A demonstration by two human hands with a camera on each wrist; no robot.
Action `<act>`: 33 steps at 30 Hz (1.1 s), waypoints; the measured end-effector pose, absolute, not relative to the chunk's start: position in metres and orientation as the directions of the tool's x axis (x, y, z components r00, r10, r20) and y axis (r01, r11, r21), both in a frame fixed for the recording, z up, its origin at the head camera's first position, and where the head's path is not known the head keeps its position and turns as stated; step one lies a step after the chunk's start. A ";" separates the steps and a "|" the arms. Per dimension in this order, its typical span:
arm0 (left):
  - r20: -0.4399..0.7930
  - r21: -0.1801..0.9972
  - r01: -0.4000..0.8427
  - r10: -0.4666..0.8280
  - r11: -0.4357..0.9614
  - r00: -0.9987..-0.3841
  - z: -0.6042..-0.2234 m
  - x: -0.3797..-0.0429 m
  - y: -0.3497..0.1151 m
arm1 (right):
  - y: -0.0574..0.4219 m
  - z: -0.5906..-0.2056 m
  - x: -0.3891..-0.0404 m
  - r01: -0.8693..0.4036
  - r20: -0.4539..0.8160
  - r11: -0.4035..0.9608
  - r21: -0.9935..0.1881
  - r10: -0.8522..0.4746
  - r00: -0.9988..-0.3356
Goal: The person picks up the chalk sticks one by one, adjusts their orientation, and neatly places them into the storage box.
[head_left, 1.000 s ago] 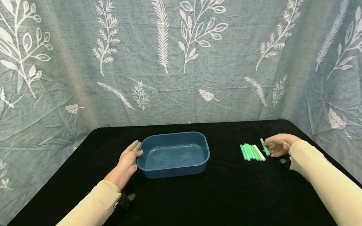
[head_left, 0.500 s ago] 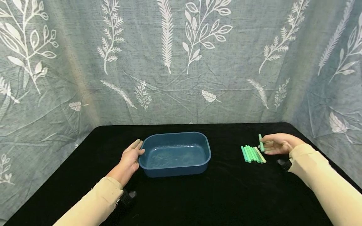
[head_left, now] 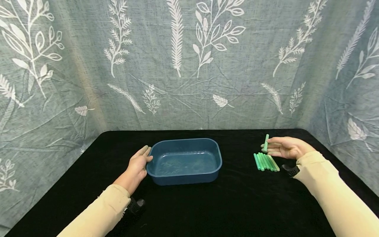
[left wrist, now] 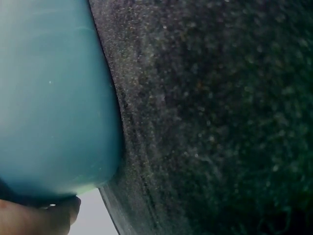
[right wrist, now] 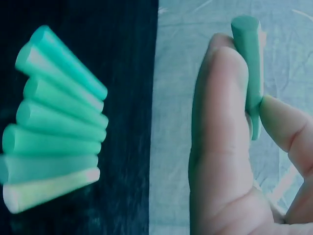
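Observation:
My left hand (head_left: 137, 166) holds the left end of a blue plastic basin (head_left: 183, 179), its thumb over the rim and its fingers along the outside. In the left wrist view, the basin's smooth wall (left wrist: 54, 107) fills the left side, with a fingertip (left wrist: 61, 215) beside its lower edge. At the right, my right hand (head_left: 285, 147) pinches a green chalk stick (head_left: 266, 143), raised and nearly upright, between thumb and fingers. Close below it lies a row of several chalk sticks (head_left: 264, 162), mostly green with a pale yellow one (right wrist: 51, 190) at the end.
Black cloth (head_left: 189, 210) covers the table, and the basin's bare floor (head_left: 186, 163) shows. A grey-green curtain (head_left: 189, 108) with white leaf prints hangs behind and along both sides. Small dark wrist cameras (head_left: 291, 170) sit under the sleeves.
The right hand has lifted the separate green chalk stick off the table and carried it up and left, above the row, tipping it upright. The left hand has stayed at the basin.

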State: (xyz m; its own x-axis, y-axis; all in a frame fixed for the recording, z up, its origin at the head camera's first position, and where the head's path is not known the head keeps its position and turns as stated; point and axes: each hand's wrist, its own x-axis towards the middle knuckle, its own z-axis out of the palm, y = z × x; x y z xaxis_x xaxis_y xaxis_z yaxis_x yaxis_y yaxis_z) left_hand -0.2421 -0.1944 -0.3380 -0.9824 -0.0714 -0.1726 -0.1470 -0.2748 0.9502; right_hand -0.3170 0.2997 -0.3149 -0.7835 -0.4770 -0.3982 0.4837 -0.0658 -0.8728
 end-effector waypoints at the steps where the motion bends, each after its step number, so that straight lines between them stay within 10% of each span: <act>1: -0.175 0.950 -0.149 -0.073 -0.274 -0.982 -0.338 -0.242 -0.195 | 0.298 -0.315 -0.317 0.482 -0.388 -0.087 -0.872 -0.478 -0.788; 33: -0.206 0.942 -0.165 -0.115 -0.293 -0.972 -0.338 -0.238 -0.196 | 0.217 -0.300 -0.315 0.425 -0.298 -0.158 -0.891 -0.502 -0.812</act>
State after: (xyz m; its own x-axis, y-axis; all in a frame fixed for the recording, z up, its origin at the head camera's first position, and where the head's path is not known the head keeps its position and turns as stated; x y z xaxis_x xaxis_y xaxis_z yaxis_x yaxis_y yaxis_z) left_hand -0.2378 -0.1960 -0.3378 -0.9717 -0.1150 -0.2062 -0.1652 -0.2929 0.9418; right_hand -0.3155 0.2170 -0.3002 -0.8120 -0.5018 -0.2982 0.4248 -0.1577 -0.8914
